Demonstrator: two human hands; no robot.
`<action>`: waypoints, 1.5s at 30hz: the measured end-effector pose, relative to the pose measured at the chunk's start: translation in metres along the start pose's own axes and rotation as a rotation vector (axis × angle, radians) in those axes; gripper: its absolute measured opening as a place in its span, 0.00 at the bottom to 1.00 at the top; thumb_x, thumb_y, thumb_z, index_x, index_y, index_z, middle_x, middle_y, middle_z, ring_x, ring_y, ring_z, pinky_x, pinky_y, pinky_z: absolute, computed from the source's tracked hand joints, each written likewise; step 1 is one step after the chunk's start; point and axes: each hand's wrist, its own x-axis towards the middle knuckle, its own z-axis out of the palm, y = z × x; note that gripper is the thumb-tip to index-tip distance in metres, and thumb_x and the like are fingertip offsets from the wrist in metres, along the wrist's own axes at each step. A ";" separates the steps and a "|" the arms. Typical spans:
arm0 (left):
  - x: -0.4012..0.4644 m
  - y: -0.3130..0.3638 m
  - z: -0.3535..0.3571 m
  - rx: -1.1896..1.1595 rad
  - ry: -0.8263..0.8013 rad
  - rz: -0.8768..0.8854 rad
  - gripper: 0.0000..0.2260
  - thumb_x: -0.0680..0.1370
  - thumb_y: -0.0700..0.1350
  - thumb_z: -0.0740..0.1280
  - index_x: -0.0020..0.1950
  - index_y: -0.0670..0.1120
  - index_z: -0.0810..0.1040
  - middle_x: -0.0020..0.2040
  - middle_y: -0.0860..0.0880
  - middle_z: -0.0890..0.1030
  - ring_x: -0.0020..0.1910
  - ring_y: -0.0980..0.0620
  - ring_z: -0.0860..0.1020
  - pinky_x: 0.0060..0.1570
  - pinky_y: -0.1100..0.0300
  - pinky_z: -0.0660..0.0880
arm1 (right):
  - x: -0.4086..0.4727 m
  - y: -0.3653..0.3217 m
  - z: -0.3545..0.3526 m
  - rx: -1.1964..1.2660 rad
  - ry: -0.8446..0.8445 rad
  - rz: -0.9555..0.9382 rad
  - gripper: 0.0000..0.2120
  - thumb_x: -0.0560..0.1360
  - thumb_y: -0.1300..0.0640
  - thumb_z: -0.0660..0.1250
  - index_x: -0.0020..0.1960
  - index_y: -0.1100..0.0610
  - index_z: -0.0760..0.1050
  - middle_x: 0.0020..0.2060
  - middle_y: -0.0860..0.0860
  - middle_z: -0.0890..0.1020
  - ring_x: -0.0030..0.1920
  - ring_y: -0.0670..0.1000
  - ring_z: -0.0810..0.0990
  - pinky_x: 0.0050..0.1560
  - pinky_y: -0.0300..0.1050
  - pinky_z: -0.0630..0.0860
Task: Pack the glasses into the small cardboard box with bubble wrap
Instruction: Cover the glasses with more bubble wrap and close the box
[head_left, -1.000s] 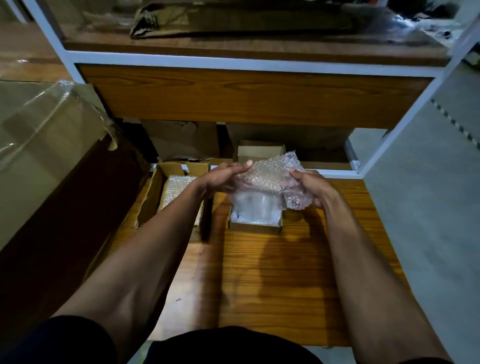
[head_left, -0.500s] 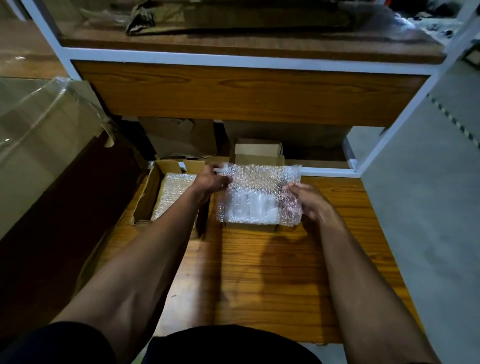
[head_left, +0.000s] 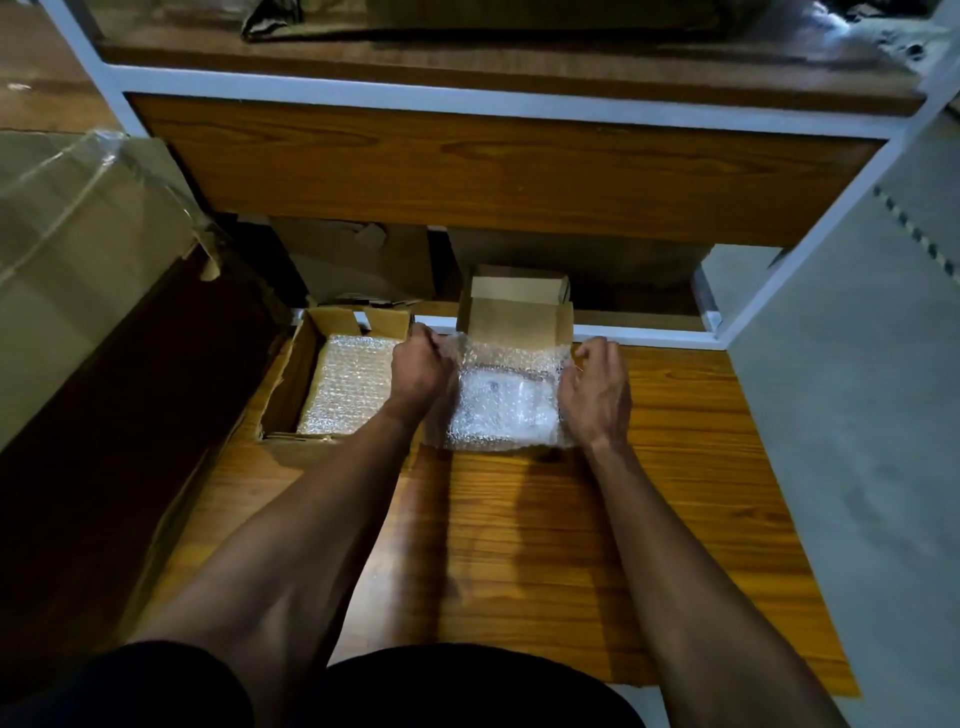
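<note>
Wooden shelf board (head_left: 545, 545), grey floor (head_left: 857, 467)

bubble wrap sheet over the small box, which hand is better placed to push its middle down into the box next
Probably right. The right hand lies beside the bubble wrap sheet with fingers loosely curled. The left hand pinches the sheet's far left corner, anchoring it over the small cardboard box.

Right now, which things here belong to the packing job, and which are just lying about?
In the job:
bubble wrap sheet, held by left hand and right hand
small cardboard box, flap open

Lying about:
larger open carton with bubble wrap stack
big plastic-covered carton
cardboard on top shelf
</note>
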 end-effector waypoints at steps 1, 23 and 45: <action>0.000 0.000 0.002 -0.001 0.015 0.007 0.08 0.83 0.40 0.68 0.60 0.41 0.74 0.54 0.41 0.82 0.50 0.44 0.80 0.46 0.56 0.70 | -0.002 -0.005 0.006 -0.004 -0.022 -0.089 0.07 0.83 0.54 0.64 0.60 0.53 0.71 0.55 0.49 0.72 0.48 0.47 0.73 0.38 0.37 0.69; -0.031 0.007 0.028 0.312 0.123 0.369 0.16 0.81 0.48 0.66 0.68 0.46 0.72 0.68 0.41 0.70 0.65 0.41 0.70 0.62 0.44 0.71 | -0.018 -0.008 0.074 -0.321 -0.383 -0.370 0.33 0.86 0.38 0.45 0.85 0.54 0.52 0.84 0.57 0.53 0.84 0.60 0.51 0.83 0.62 0.51; -0.032 -0.012 0.046 0.572 -0.244 0.524 0.31 0.81 0.59 0.53 0.79 0.43 0.65 0.72 0.42 0.69 0.71 0.42 0.68 0.72 0.43 0.67 | -0.021 0.001 0.066 -0.367 -0.279 -0.365 0.31 0.80 0.40 0.59 0.78 0.57 0.67 0.73 0.57 0.73 0.72 0.56 0.71 0.72 0.57 0.69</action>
